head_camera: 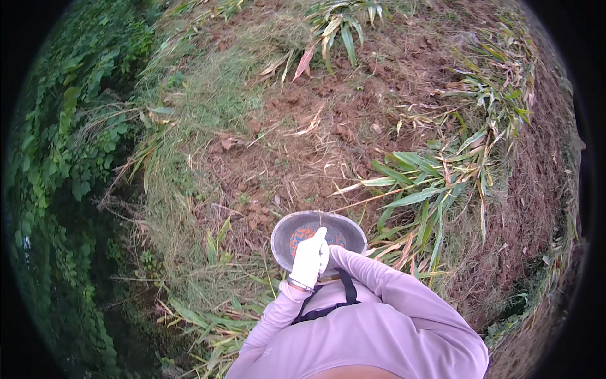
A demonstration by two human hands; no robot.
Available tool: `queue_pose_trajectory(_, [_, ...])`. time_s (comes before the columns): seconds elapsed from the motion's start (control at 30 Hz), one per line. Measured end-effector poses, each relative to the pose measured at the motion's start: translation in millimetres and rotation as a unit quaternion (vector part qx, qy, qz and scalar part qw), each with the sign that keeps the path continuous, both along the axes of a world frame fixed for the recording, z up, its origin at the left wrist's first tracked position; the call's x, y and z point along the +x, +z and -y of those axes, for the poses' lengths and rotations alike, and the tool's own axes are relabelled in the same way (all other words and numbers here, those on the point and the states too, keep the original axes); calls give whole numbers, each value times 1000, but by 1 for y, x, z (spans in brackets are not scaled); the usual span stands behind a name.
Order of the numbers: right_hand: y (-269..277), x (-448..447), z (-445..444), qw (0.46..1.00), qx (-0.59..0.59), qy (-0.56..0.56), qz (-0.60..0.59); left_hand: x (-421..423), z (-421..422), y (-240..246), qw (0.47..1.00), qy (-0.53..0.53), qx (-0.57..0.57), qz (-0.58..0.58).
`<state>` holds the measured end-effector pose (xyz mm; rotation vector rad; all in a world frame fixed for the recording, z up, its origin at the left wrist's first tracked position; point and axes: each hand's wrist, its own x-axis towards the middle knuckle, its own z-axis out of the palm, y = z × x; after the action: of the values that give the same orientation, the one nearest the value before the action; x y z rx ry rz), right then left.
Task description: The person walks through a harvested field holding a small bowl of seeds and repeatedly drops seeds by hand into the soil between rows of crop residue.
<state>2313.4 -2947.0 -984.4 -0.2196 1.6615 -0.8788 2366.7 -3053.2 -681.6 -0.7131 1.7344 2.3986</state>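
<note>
A grey oval bucket (285, 226) hangs or rests against the front of my body, with orange and blue-grey granules (303, 233) inside. My left hand (311, 252), in a white glove, is over the bucket with its fingers drawn together. A thin pale strand (320, 219) shows just beyond its fingertips, against the bucket's far wall; I cannot tell whether the hand grips it. The right sleeve (364, 265) reaches to the bucket, but my right hand is hidden behind the left glove. A black strap (348, 286) runs from the bucket's near side to my waist.
Reddish-brown soil (303, 113) with dry grass lies ahead. Cut leafy stalks (421, 189) lie to the right, and more leaves (343, 33) at the far side. Dense green vines (71, 118) cover a dark drop along the left. A bare soil slope (535, 203) is at far right.
</note>
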Motion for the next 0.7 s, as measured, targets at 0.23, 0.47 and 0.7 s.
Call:
queue_pose_trajectory(0.23, [80,-21,32,936,-129,-127,302,99,39,-64,913,336,169,160])
queue_pose_trajectory(0.47, [78,-33,43,941,-93,-150,289,168,78,-85,852,470,166,157])
queue_pose_trajectory(0.7, [26,-7,74,986,5,-79,149,231,109,-88,789,567,127,199])
